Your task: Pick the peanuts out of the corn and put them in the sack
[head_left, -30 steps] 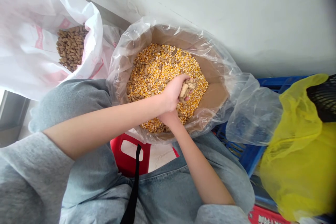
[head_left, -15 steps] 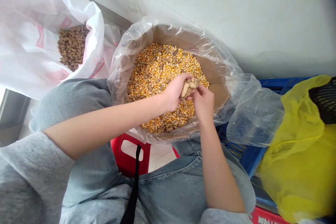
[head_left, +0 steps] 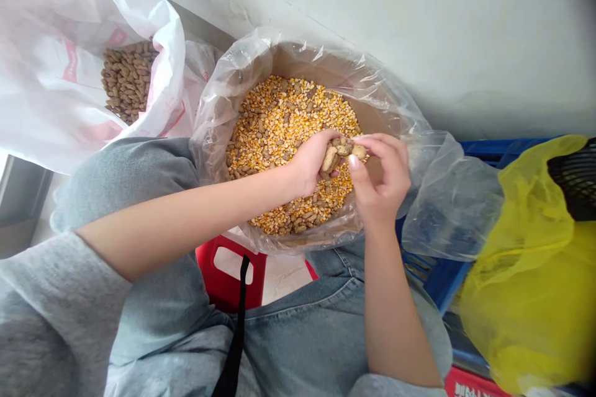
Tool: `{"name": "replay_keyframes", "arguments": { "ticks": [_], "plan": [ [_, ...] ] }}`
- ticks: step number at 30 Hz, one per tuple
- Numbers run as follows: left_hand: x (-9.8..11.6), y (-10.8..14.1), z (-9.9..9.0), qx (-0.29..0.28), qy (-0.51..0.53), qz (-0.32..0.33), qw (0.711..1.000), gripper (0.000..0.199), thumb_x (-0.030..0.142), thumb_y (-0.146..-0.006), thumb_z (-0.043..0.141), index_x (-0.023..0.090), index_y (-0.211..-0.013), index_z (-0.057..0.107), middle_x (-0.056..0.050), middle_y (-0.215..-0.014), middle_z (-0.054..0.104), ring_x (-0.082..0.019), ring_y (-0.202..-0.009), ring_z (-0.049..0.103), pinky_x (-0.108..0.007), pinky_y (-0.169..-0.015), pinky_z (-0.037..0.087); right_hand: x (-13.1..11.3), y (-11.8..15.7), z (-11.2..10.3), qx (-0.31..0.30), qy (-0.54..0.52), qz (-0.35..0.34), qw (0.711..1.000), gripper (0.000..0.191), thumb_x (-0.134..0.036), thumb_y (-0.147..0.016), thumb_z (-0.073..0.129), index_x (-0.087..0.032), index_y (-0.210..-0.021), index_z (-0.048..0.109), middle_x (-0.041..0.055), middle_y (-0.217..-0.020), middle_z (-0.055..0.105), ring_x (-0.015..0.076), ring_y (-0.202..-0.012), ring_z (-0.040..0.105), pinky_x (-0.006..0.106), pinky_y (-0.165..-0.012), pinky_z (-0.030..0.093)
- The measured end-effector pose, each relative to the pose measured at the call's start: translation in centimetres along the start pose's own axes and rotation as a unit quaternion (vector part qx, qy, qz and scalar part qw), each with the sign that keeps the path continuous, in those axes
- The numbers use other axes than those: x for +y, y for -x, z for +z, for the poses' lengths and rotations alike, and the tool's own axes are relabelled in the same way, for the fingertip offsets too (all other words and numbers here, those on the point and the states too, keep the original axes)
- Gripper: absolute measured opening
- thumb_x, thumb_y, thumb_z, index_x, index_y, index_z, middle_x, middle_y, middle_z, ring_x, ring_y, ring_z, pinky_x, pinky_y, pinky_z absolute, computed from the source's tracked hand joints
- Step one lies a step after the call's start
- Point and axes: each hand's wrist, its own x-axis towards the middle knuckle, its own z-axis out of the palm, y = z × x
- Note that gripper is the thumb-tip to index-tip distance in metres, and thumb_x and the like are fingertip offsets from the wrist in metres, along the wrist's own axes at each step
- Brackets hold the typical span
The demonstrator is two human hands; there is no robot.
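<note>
Cupped over the corn, my left hand (head_left: 313, 161) holds several unshelled peanuts (head_left: 331, 160). Just to its right, my right hand (head_left: 382, 175) pinches one peanut (head_left: 359, 152) between thumb and fingertips, beside the others. Below both hands, yellow and white corn kernels (head_left: 298, 118) mixed with peanuts fill the bottom of a container lined with a clear plastic bag (head_left: 395, 96).
A white sack (head_left: 162, 31) with a pile of peanuts (head_left: 128, 77) stands at the left. At the right are a blue crate (head_left: 447, 279), a yellow mesh bag (head_left: 526, 273) and clear plastic (head_left: 456, 198). A red stool (head_left: 223, 294) shows between the legs; a wall (head_left: 419, 18) rises behind.
My right hand has shifted right and slightly up, turned, and now shows a peanut between its fingertips. My left hand stays in nearly the same place with its peanuts.
</note>
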Motion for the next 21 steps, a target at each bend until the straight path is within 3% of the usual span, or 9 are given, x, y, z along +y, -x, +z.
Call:
{"name": "replay_keyframes", "arguments": {
  "ticks": [5,10,21],
  "plan": [
    [0.0,0.1,0.1,0.003,0.018,0.004,1.000,0.016,0.021,-0.069,0.044,0.017,-0.054,0.041,0.004,-0.045,0.039,-0.006,-0.040,0.036,-0.019,-0.043,0.028,0.1,0.3,0.4,-0.038,0.049,-0.087,0.994,0.023,-0.028,-0.069,0.054,-0.025,-0.091,0.055,0.0029,-0.096,0.052,0.0200,-0.093,0.048,0.042,-0.082,0.038],
    [0.2,0.3,0.2,-0.020,0.062,-0.035,0.997,0.018,0.022,-0.070,0.043,0.017,-0.054,0.037,0.005,-0.044,0.033,-0.005,-0.039,0.032,-0.019,-0.041,0.025,0.2,0.7,0.9,-0.032,0.062,-0.145,0.987,0.027,-0.025,-0.065,0.057,-0.027,-0.092,0.054,0.0022,-0.097,0.051,0.0218,-0.094,0.046,0.042,-0.081,0.039],
    [0.4,0.4,0.1,-0.025,0.094,-0.057,0.994,0.018,0.021,-0.071,0.043,0.017,-0.055,0.037,0.005,-0.045,0.032,-0.004,-0.038,0.031,-0.018,-0.040,0.025,0.1,0.6,1.1,-0.030,0.080,-0.160,0.983,0.025,-0.025,-0.065,0.055,-0.026,-0.090,0.054,0.0029,-0.098,0.051,0.0223,-0.094,0.047,0.043,-0.079,0.040]
  ]
}}
